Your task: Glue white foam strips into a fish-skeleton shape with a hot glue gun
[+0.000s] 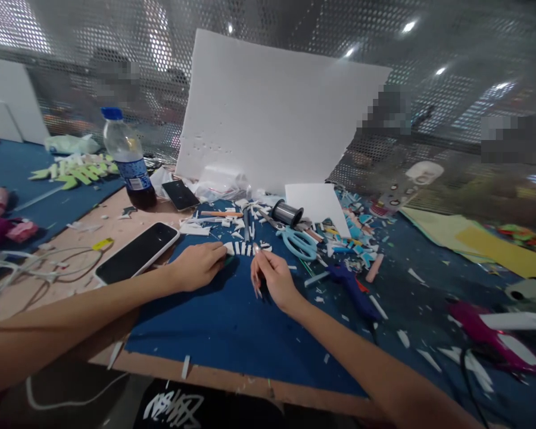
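Note:
A curved row of small white pieces (242,248), apparently cut foam, runs between my two hands over the blue mat (232,333). My left hand (202,265) rests on the mat, its fingers curled together against the row's left end. A bit of green shows under those fingertips; what they grip is hidden. At the row's right end, my right hand (274,279) has thumb and forefinger pinched together, the other fingers curled below. Whatever lies in that pinch is too small to make out. Light blue scissors (298,243) lie just beyond my right hand.
To the left are a white-edged phone (138,253), cables (49,268), a soda bottle (131,161) and a second dark phone (181,195). A wire spool (287,213), foam scraps (355,229) and a blue glue gun (355,290) lie right. A white board (272,113) stands behind.

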`<action>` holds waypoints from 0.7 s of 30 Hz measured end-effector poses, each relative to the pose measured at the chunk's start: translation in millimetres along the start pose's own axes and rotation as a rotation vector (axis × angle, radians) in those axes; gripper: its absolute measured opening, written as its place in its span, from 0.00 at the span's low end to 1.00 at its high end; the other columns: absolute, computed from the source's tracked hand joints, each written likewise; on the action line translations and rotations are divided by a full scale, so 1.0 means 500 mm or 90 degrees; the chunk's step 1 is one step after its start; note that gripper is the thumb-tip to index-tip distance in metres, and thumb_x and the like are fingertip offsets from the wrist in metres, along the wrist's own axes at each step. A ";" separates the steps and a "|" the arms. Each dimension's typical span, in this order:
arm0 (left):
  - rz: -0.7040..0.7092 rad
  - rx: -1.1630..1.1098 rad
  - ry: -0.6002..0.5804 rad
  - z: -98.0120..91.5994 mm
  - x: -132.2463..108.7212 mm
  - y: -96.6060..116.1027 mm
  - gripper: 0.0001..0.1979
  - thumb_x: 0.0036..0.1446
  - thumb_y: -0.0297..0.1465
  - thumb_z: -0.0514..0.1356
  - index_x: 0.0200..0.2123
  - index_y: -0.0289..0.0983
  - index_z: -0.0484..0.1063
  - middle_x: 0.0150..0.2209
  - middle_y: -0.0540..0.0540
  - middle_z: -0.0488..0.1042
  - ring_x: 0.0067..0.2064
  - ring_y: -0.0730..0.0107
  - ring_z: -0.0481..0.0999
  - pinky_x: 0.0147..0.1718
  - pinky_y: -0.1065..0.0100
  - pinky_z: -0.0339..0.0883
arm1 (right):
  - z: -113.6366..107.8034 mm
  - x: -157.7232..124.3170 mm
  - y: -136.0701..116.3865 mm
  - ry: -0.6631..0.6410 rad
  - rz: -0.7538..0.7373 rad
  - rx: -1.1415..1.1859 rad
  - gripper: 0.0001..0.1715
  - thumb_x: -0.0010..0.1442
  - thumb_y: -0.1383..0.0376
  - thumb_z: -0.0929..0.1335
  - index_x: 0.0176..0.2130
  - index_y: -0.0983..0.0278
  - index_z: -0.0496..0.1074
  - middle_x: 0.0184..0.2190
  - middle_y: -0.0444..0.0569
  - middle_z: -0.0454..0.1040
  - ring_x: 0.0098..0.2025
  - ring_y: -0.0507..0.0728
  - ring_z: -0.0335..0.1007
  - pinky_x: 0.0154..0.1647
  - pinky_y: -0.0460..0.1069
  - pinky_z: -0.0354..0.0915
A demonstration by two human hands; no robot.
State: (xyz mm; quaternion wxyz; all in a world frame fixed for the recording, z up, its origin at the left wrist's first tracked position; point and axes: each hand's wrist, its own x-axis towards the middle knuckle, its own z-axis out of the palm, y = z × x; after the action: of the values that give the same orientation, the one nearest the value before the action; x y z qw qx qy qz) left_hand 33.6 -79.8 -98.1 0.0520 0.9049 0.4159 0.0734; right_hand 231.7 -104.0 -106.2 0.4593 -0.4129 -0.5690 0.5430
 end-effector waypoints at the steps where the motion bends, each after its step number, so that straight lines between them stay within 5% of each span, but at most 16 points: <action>1: 0.002 -0.015 -0.004 -0.001 0.000 -0.001 0.08 0.60 0.27 0.47 0.34 0.35 0.64 0.33 0.45 0.69 0.33 0.67 0.70 0.29 0.69 0.60 | -0.002 -0.003 -0.001 -0.001 0.002 0.006 0.26 0.59 0.50 0.63 0.18 0.64 0.61 0.12 0.39 0.61 0.11 0.46 0.55 0.12 0.43 0.56; 8: -0.001 -0.202 0.073 0.001 -0.005 -0.004 0.12 0.63 0.31 0.44 0.28 0.36 0.59 0.29 0.49 0.63 0.29 0.72 0.63 0.29 0.70 0.56 | -0.009 -0.011 -0.005 0.005 0.011 0.016 0.24 0.59 0.51 0.64 0.20 0.64 0.61 0.13 0.39 0.61 0.12 0.46 0.55 0.11 0.42 0.55; 12: -0.111 -0.441 0.161 0.005 -0.002 0.008 0.16 0.63 0.37 0.45 0.23 0.37 0.54 0.23 0.53 0.56 0.25 0.75 0.56 0.26 0.72 0.51 | 0.002 -0.013 -0.007 0.000 0.020 0.045 0.25 0.59 0.51 0.64 0.20 0.64 0.61 0.13 0.39 0.61 0.12 0.46 0.55 0.11 0.42 0.55; 16: -0.190 -0.666 0.156 0.013 0.007 0.016 0.20 0.60 0.44 0.46 0.21 0.37 0.55 0.21 0.54 0.54 0.23 0.77 0.53 0.24 0.71 0.50 | 0.021 -0.018 -0.009 -0.045 0.014 0.063 0.25 0.60 0.51 0.63 0.20 0.65 0.62 0.14 0.39 0.62 0.13 0.46 0.56 0.12 0.42 0.56; 21: -0.189 -0.737 0.139 0.014 0.012 0.022 0.24 0.56 0.50 0.48 0.19 0.37 0.56 0.20 0.54 0.55 0.23 0.76 0.53 0.25 0.70 0.50 | 0.031 -0.023 -0.008 -0.096 0.018 0.081 0.24 0.61 0.53 0.63 0.21 0.65 0.64 0.15 0.40 0.62 0.15 0.47 0.59 0.15 0.43 0.59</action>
State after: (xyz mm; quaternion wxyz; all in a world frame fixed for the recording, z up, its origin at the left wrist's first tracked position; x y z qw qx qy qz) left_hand 46.6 -82.8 -102.6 0.5025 0.6489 0.4334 0.3722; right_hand 219.6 -119.0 -103.1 0.4326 -0.3490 -0.5606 0.6138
